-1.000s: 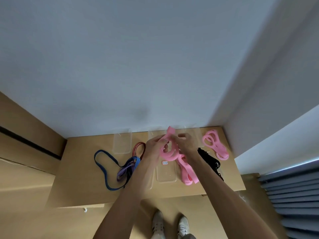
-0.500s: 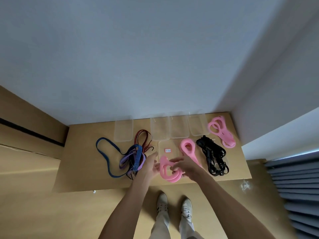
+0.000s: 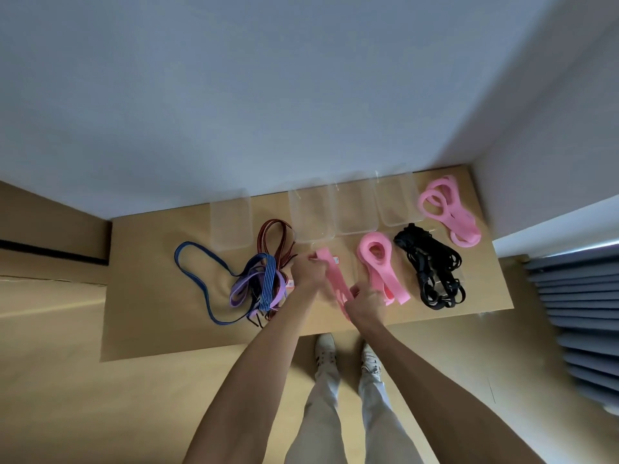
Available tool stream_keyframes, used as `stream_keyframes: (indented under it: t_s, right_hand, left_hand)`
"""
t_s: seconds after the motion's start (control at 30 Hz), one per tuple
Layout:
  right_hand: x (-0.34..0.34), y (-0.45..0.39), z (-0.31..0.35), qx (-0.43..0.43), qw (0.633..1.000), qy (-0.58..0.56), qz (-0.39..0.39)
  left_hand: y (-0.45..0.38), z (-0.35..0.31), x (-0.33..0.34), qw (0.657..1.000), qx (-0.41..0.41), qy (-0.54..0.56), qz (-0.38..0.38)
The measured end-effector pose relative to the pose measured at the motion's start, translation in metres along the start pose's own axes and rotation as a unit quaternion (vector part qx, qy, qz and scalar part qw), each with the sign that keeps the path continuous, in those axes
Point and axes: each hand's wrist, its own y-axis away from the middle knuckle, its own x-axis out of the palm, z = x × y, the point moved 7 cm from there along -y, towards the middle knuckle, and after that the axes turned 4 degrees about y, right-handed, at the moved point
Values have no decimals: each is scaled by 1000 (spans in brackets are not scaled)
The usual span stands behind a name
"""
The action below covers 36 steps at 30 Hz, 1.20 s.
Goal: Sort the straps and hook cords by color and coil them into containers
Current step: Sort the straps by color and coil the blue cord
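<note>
I hold a pink strap stretched between both hands above the wooden table. My left hand grips its far end; my right hand grips its near end. Another pink strap lies looped to the right, and more pink straps lie at the far right. Black hook cords are piled between them. On the left lie a blue strap, purple and striped straps and a brown-red cord. Clear containers line the back edge.
A separate clear container stands back left. A flat clear lid with a small label lies under my hands. The wall runs right behind the table; grey blinds are at the right. My feet stand at the table's front edge.
The pink strap was a coiled loop in my hands; now it is pulled out straight between them. My hands moved apart, the left one further back over the table.
</note>
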Motion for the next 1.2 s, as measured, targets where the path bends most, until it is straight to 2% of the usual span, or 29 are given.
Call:
stream_keyframes:
  t_s: [0.07, 0.23, 0.33, 0.4, 0.47, 0.6, 0.8, 0.9, 0.97, 1.2]
  right_hand:
    - [11, -9, 2, -20, 1000, -1, 0]
    - [10, -17, 12, -65, 997, 47, -22]
    - [3, -15, 17, -86, 987, 132, -44]
    - [-5, -13, 23, -103, 986, 122, -47]
    - [-20, -11, 31, -122, 987, 86, -57]
    - [-67, -10, 45, -166, 979, 49, -108]
    - [-152, -29, 40, -188, 958, 66, -207]
    - [-184, -61, 13, -190, 955, 117, -196]
    - [-200, -91, -11, -188, 954, 150, -177]
    - [-214, -202, -86, -100, 959, 264, -35]
  left_hand:
    - [-10, -4, 8, 999, 19, -12, 23]
    - [-17, -29, 9, 986, 148, -57, 59]
    - [-11, -31, 3, 971, 211, -101, 52]
    - [-4, -35, -1, 966, 220, -131, 43]
    - [5, -43, -4, 962, 230, -143, 29]
    - [30, -77, -1, 944, 307, -123, 11]
    - [62, -137, 53, 889, 431, -152, 23]
    - [67, -161, 99, 850, 480, -210, 47]
    - [64, -169, 129, 837, 486, -243, 62]
    - [28, -167, 220, 859, 441, -252, 66]
